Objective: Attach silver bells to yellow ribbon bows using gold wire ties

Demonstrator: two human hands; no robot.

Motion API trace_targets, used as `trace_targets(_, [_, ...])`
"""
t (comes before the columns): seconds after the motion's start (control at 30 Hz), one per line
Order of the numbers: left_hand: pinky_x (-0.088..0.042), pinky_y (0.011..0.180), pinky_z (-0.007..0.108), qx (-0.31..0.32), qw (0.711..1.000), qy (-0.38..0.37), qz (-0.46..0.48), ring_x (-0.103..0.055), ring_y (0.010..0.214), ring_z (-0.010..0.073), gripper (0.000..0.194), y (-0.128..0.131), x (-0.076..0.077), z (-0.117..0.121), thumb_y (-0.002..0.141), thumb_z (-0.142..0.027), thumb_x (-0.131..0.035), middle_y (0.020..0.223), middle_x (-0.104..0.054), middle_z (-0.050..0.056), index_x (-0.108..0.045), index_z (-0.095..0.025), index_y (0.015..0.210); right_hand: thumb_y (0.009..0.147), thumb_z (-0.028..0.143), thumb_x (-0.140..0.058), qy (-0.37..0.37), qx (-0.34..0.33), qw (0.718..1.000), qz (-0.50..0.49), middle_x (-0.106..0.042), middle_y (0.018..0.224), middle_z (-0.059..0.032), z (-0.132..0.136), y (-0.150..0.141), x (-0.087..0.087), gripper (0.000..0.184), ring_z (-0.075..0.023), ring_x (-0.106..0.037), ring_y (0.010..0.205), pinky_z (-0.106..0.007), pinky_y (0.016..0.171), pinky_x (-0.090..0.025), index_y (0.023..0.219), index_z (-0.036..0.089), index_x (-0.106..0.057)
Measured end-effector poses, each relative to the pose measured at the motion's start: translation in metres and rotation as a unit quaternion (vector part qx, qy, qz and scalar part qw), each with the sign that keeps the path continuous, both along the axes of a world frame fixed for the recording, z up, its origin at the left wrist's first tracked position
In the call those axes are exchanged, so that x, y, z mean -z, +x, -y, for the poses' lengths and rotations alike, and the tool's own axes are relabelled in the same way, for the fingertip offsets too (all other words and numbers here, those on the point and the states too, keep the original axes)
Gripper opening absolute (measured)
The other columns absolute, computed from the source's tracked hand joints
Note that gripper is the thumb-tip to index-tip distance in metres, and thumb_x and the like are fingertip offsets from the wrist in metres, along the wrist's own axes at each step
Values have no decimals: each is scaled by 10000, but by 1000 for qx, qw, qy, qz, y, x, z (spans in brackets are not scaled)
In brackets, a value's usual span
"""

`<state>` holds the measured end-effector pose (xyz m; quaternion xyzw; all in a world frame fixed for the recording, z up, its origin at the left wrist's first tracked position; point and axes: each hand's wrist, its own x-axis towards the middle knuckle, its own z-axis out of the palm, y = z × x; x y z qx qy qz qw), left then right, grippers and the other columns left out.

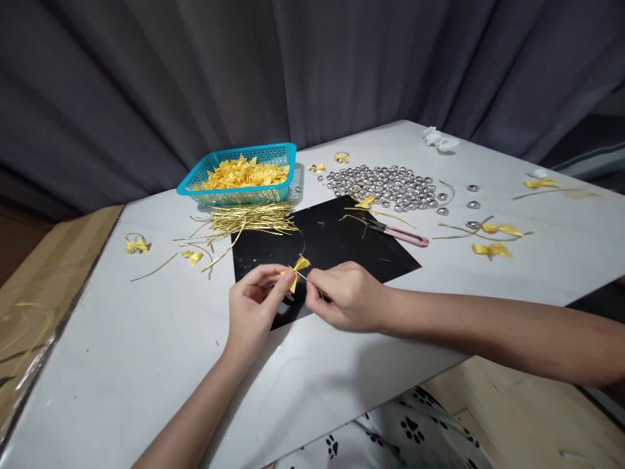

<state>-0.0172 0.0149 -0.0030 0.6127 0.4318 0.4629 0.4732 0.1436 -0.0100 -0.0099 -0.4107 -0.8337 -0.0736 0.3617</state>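
My left hand (254, 296) pinches a small yellow ribbon bow (300, 264) between thumb and fingers, over a black sheet (273, 247). A thin gold wire tie (302, 277) runs from the bow into my right hand (344, 296), whose fingers are closed on it. Another length of the tie curves up behind the bow. Just beyond my hands lies a bundle of gold ties (249, 219). Pink-handled snips (403, 235) rest across the right edge of the black sheet.
A blue basket (195, 187) with yellow bows stands at the back. Beside it spreads a heap of silver bead-like pieces (385, 185). Loose bows (492, 251) and ties lie at the right, and a looped bow (137, 245) at the left. White crumpled tissue (439, 139) sits near the back edge.
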Motion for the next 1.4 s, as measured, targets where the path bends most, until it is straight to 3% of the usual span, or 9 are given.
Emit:
trace_targets(0.1, [-505,560,204,-27,985,150,-79,-637,609,116,50,0,1,5,745,-198,-676,722,-722,17,-691,-168,782,860,147,-361,-46,6,999,-1,-430,470,35,1,-3,3,216,-89,-392,409,-217,434,-307,663,176,-445])
trace_targets(0.23, [-515,593,221,-12,920,368,-132,-640,626,117,179,-3,3,8,731,-56,-656,763,-727,21,-678,-173,864,890,140,-323,-62,-18,998,-16,-502,549,4,0,-3,5,186,-102,-441,452,-222,450,-322,766,157,-460])
trace_targets(0.37, [-532,651,251,3,860,487,-154,-664,711,145,290,-6,1,8,704,23,-648,813,-731,54,-646,-163,927,894,120,-301,-76,-41,996,-38,-565,648,-35,-1,-2,6,165,-120,-509,533,-223,492,-359,857,150,-459])
trace_targets(0.7, [-530,619,267,3,802,573,-167,-646,690,162,237,-6,-1,12,693,-4,-675,795,-709,97,-663,-111,904,866,133,-269,-139,-110,984,-34,-521,642,-22,-1,1,6,134,-120,-449,495,-227,468,-324,873,168,-398])
trace_targets(0.9, [-536,655,264,10,772,607,-189,-633,708,159,314,-11,2,14,696,-44,-695,775,-693,66,-680,-119,1000,825,159,-279,-187,-143,972,-18,-498,630,-8,-1,2,6,100,-127,-394,478,-235,462,-300,862,187,-367])
trace_targets(1.17, [-542,636,277,18,767,599,-229,-651,704,180,419,-16,5,15,728,-91,-679,793,-710,35,-657,-250,1116,815,153,-288,-181,-168,968,-42,-484,634,5,-2,3,7,79,-117,-410,493,-218,476,-320,821,206,-346])
trace_targets(1.4, [-540,654,266,19,761,608,-227,-643,736,172,372,-17,6,14,723,-73,-675,801,-703,38,-675,-211,1069,822,148,-281,-170,-167,970,-40,-484,631,6,-3,3,8,90,-113,-407,491,-215,477,-322,823,201,-354])
